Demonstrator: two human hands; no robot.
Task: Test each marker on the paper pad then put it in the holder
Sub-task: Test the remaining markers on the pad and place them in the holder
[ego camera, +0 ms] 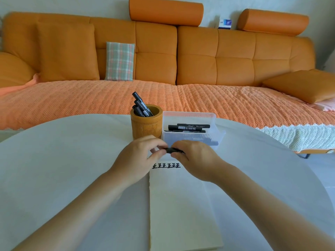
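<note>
Left hand (140, 156), right hand (194, 158) meet, fingers (159, 153) pinched, forearms converging.

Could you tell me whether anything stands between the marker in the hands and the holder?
Nothing visible does. The marker, gripped by the left hand and right hand, sits just before the holder; its mouth already has markers leaning left, with room beside them.

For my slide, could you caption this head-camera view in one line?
Both hands, left hand and right hand, grip a black marker above the paper pad, between holder and clear box.
</note>
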